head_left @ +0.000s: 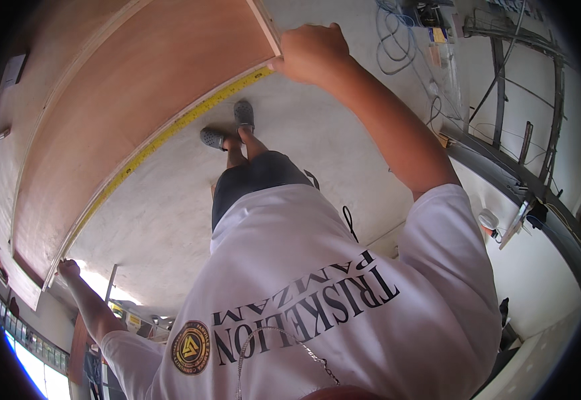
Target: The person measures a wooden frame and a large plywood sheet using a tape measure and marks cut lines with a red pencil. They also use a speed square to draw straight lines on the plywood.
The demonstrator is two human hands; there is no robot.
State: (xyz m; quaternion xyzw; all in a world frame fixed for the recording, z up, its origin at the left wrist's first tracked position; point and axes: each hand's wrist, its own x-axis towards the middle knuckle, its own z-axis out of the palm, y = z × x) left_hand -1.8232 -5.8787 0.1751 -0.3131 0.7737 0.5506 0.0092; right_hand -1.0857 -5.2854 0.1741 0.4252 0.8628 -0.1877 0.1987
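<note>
A yellow tape measure (170, 127) is stretched along the near edge of a large reddish-brown plywood panel (150, 73) framed with pale wood strips. At the panel's near right corner my right hand (312, 53) is closed, a fingertip pressing by the tape's end. Far to the left, my left hand (69, 269) is closed at the other end of the tape, against the frame's corner. The left fingers are small in view and partly hidden. No tape case can be made out.
My feet in grey clogs (244, 115) stand on the concrete floor (330, 140) just beside the panel. A coiled grey cable (397, 43) lies to the far right. Dark metal framing (497, 153) runs along the right side. An upright metal bar (112, 281) stands near my left forearm.
</note>
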